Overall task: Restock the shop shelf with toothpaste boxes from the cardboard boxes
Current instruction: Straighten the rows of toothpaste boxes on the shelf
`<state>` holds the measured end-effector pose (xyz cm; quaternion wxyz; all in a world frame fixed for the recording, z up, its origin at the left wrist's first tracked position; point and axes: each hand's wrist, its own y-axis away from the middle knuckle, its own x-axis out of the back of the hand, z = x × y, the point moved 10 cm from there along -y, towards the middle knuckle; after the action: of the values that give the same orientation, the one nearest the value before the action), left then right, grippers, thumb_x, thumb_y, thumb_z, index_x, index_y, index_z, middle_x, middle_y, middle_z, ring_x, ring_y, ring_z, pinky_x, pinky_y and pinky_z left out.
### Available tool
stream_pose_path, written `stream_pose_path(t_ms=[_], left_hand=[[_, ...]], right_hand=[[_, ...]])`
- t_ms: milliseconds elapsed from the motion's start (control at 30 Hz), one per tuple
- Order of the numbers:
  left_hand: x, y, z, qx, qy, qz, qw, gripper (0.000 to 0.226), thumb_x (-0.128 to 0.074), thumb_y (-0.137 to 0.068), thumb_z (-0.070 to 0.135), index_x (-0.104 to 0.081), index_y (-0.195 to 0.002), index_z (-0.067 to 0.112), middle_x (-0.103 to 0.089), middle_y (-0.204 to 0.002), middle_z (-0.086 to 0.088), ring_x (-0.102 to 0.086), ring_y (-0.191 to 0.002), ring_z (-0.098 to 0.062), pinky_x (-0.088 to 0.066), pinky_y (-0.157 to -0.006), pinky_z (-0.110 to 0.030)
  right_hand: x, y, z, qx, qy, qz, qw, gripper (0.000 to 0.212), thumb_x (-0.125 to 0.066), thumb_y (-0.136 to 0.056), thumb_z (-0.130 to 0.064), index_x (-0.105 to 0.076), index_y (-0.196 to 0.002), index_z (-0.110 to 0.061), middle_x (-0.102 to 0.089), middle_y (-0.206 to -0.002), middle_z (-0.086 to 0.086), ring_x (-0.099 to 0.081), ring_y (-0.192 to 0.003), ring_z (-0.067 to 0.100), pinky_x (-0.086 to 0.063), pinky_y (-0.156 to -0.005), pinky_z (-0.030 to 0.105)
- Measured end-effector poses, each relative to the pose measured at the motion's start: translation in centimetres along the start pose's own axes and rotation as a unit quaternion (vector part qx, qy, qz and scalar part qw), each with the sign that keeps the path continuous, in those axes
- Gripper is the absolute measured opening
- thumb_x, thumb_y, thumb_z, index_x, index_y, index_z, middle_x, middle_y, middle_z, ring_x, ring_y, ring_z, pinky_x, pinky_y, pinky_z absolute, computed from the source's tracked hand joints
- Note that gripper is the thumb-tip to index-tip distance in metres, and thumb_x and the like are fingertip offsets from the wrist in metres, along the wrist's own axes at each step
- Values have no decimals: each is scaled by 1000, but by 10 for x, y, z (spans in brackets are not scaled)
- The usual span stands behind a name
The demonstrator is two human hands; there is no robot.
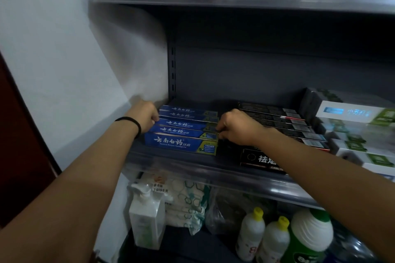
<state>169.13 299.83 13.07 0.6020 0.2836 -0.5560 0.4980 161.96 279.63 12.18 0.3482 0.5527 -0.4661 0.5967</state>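
- Head view: a row of blue cardboard toothpaste boxes (181, 132) with white writing lies on the grey metal shelf (192, 163), at its left end.
- The left hand (146, 117), with a black band (133, 124) on its wrist, curls its fingers on the left ends of the blue boxes.
- The right hand (237, 127) curls its fingers on their right ends.
- Black toothpaste boxes (284, 126) lie just beside them on the right.
- White bottles with yellow caps (263, 235) stand on the shelf below.
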Motion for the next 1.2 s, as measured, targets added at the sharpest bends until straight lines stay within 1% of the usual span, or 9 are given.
stream_pose_path(t_ms=[233, 333, 433, 567, 667, 800, 900, 1100, 1200], left_hand=[[5, -9, -7, 3, -32, 15, 999, 21, -58, -90, 5, -73, -104, 8, -70, -102, -10, -63, -94, -24, -47, -85, -28], [3, -15, -10, 2, -47, 13, 999, 20, -55, -90, 4, -74, -97, 6, -70, -95, -12, -63, -88, -25, -50, -81, -31], [-5, -20, -9, 10, -51, 2, 999, 23, -52, -91, 3, -72, -103, 6, -68, -99, -12, -62, -92, -25, -50, -84, -32], [-17, -26, -9, 16, -43, -16, 999, 33, -48, -93, -1, -65, -120, 9, -65, -115, -13, -60, -102, -27, -48, -93, -31], [-20, -29, -9, 8, -40, -23, 999, 40, -46, -92, -5, -61, -126, 11, -63, -122, -10, -60, -107, -26, -46, -97, -31], [-18, -31, -11, 1, -34, -32, 999, 36, -48, -92, -3, -65, -121, 10, -65, -119, -10, -61, -105, -27, -47, -97, -34], [-17, -29, -10, -1, -19, -24, 1000, 32, -51, -92, -2, -68, -117, 10, -67, -115, -9, -61, -104, -26, -47, -96, -34], [-15, -26, -6, 2, 0, -11, 1000, 28, -53, -92, 0, -68, -114, 8, -68, -114, -9, -62, -101, -24, -46, -92, -29], [-14, -26, -6, 2, -1, -4, 1000, 28, -53, -92, 0, -69, -114, 8, -68, -114, -8, -62, -102, -24, -46, -93, -29]], right_hand=[[12, -9, 11, -20, 6, 4, 1000, 16, -75, -80, -24, -71, -89, -12, -65, -91, 3, -59, -88, 20, -51, -77, 34], [13, -15, 20, -41, -3, -15, 999, 32, -76, -80, -21, -69, -110, -14, -64, -108, 6, -56, -101, 21, -48, -86, 30], [11, -23, 29, -61, 17, -17, 998, 36, -70, -84, -15, -65, -120, -15, -59, -122, 9, -55, -110, 25, -48, -94, 36], [-1, -34, 33, -60, 30, -26, 997, 36, -63, -87, -10, -63, -122, -17, -56, -127, 9, -51, -116, 27, -44, -94, 30], [-9, -38, 34, -58, 22, -35, 997, 31, -62, -86, -9, -67, -116, -17, -57, -124, 9, -54, -112, 28, -39, -86, 24], [-6, -37, 32, -49, 13, -27, 998, 29, -63, -87, -9, -67, -116, -15, -58, -122, 7, -52, -112, 24, -35, -83, 21], [-7, -34, 35, -50, 4, -25, 998, 29, -66, -87, -15, -67, -116, -16, -58, -121, 6, -52, -112, 23, -34, -83, 20], [-10, -30, 37, -59, -17, -29, 998, 30, -75, -81, -22, -71, -110, -18, -59, -115, 6, -55, -108, 22, -39, -88, 22], [-9, -29, 35, -56, -17, -23, 998, 29, -77, -78, -22, -72, -107, -17, -60, -113, 7, -56, -105, 23, -45, -92, 28]])
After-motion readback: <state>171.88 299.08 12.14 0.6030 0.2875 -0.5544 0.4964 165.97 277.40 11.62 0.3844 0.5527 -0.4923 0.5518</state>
